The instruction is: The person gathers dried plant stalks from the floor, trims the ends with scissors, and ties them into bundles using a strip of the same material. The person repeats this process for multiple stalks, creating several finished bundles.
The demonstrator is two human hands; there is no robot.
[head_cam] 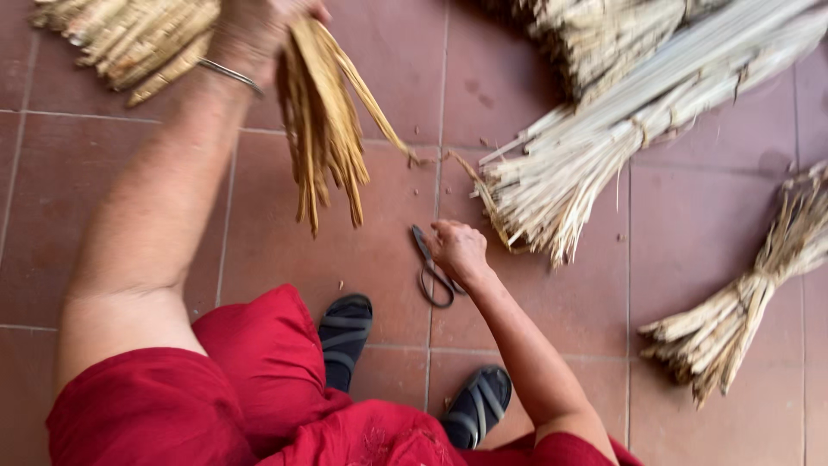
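Right hand (457, 248) is down on the floor (345, 250), fingers closed on the scissors (431, 267). Left hand (259, 26) is up far left, clamped round a straw bunch (323, 129).

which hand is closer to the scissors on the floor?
Right. The right hand rests on the scissors on the tiled floor. The left hand is raised well above, holding a bunch of dried reeds.
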